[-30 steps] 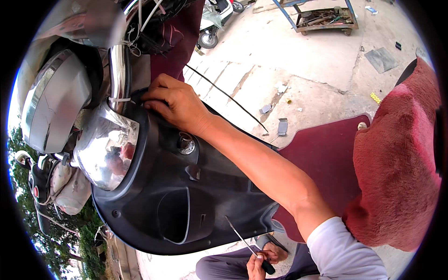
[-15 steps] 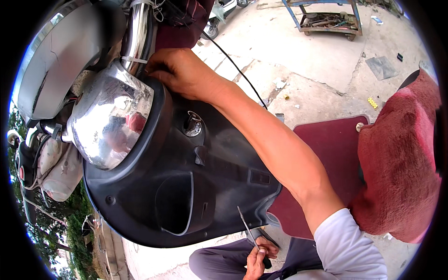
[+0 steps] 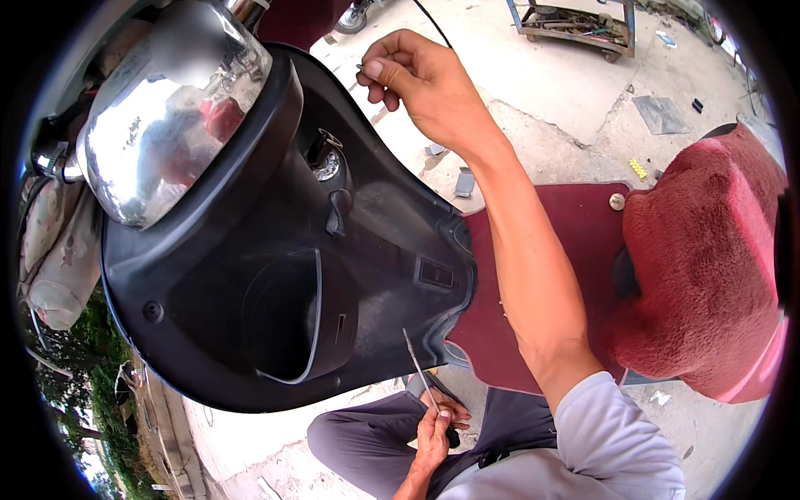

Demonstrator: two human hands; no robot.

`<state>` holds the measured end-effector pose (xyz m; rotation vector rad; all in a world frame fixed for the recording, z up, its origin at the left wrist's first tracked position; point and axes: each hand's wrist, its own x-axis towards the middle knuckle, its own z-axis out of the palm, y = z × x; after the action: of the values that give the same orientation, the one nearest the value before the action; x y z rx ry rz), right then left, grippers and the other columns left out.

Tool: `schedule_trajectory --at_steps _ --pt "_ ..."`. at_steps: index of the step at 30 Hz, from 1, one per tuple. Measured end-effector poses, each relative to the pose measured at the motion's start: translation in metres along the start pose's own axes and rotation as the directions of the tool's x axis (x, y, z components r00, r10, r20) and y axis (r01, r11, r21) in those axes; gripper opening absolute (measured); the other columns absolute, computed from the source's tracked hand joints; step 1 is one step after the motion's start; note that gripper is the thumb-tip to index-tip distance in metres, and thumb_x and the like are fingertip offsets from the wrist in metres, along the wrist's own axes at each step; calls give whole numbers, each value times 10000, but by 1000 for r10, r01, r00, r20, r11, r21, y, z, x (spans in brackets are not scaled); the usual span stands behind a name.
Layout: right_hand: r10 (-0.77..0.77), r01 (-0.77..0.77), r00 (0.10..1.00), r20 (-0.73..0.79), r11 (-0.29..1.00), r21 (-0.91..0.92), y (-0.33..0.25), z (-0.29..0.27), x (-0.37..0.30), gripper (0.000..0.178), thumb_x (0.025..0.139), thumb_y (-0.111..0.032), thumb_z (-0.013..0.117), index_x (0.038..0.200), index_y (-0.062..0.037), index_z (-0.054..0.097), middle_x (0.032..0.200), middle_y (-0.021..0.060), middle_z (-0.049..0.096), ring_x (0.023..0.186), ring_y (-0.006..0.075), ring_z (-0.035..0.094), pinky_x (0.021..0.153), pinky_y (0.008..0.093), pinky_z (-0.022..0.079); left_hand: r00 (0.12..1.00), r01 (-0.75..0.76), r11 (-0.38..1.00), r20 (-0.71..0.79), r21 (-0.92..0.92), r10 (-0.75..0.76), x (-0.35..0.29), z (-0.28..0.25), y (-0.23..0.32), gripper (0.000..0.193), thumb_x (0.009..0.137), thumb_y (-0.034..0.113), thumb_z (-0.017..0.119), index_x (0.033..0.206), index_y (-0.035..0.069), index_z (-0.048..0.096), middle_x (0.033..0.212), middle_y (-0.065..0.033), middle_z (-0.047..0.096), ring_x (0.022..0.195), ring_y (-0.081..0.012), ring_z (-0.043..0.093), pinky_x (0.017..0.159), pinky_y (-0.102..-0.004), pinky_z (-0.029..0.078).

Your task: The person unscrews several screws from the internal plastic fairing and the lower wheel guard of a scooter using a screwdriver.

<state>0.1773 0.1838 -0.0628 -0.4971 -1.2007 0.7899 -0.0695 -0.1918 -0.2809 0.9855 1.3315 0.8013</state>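
Observation:
My right hand point(image 3: 417, 79) is raised above the far edge of a scooter's black front panel point(image 3: 208, 308), apart from it. Thumb and fingertips pinch a small dark piece point(image 3: 361, 69), too small to name. Low in the view, in front of my bent legs, my left hand point(image 3: 435, 429) is closed round a screwdriver point(image 3: 418, 364). Its thin metal shaft points up toward the panel's lower edge; a dark part, perhaps the handle, shows by the palm. A key point(image 3: 327, 137) sits in the ignition lock. The chrome headlight cover point(image 3: 171, 125) is at upper left.
A maroon floor mat point(image 3: 550, 250) lies under my right forearm. At right is a seat with a red plush cover point(image 3: 708, 267). A blue-framed tool cart point(image 3: 575, 29) stands behind on the concrete. An open storage pocket point(image 3: 287, 325) is in the panel.
My right hand has left the chrome tube beside the headlight and moved right, now pinching a small piece in the air. The scooter has shifted left and up in view. The screwdriver remains in my left hand.

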Motion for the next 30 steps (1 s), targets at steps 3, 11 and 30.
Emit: schedule_trajectory --at_steps 3,11,30 --pt "267 -285 958 -106 928 -240 10 -45 -87 106 957 -59 579 988 30 626 840 71 666 764 128 607 722 298 499 997 -1 999 73 33 -2 1 0 -11 305 1083 197 385 1046 -41 572 1008 -160 656 941 -243 682 774 -372 621" --pt "450 -320 886 -112 418 -850 -1 -112 -312 70 886 -20 629 953 -23 608 915 155 627 901 370 637 774 478 501 984 -43 928 177 371 -25 11 27 -10 305 1069 219 420 961 -28 562 832 -121 668 706 -215 675 668 -335 575" --pt "638 -663 749 -179 730 -167 4 -81 -419 343 1092 -252 404 1027 23 598 874 133 680 738 186 673 698 325 554 826 -548 313 443 775 348 34 106 28 429 982 190 531 1354 -24 508 1268 -259 603 1151 -457 604 986 -490 493"
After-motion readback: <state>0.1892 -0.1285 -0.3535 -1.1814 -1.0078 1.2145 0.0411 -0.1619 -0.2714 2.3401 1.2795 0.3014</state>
